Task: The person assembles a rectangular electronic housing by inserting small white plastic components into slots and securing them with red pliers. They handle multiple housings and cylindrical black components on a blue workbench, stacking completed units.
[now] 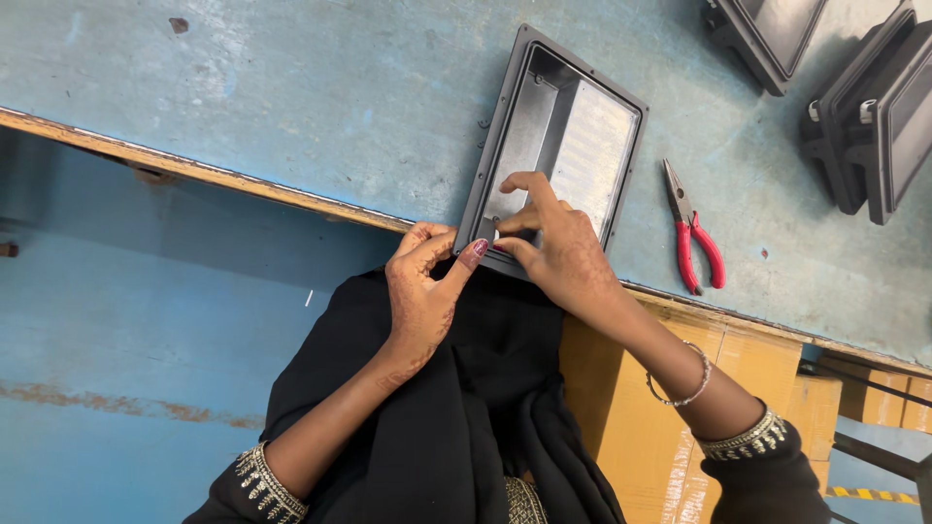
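Fingers of your right hand point(553, 243) are pinched together on a small pale part, too small to identify, pressed at the near inside corner of the grey tray housing point(558, 131). Your left hand point(422, 281) curls loosely just beside them, thumb tip touching the housing's near rim, grasping nothing visible. Housing lies on the tabletop point(291, 87), long axis running away from your fingers toward the far right; its open cavity sits directly beyond them. Right hand is the nearer 1 to the corner. Red-handled pliers point(694, 233) lie apart, right of your fingers.
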